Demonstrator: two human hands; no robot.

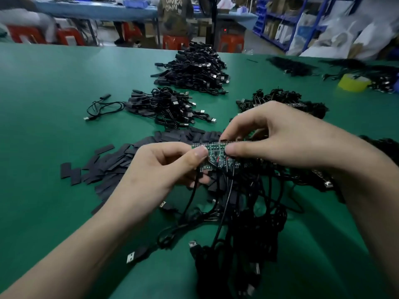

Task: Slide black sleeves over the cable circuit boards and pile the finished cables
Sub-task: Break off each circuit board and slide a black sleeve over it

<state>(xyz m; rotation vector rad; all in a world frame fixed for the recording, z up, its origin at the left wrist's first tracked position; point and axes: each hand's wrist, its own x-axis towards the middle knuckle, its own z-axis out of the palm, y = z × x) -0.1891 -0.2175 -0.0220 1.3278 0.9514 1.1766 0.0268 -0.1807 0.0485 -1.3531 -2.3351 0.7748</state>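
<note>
Both my hands hold a green strip of joined circuit boards [216,155] above the green table [54,87]. My left hand [164,167] pinches its left end between thumb and fingers. My right hand [278,134] pinches the strip just to the right, thumb on the near face. Black cables [237,223] hang from the boards in a tangle below. Loose flat black sleeves [112,165] lie scattered to the left. Two piles of sleeved cables lie beyond, a small pile [164,106] and a larger pile [194,70].
One single cable [101,108] lies left of the small pile. More black cables [280,102] sit behind my right hand. A yellow tape roll [353,83] stands at the far right. A person sits on a red stool [174,41] past the table's far edge.
</note>
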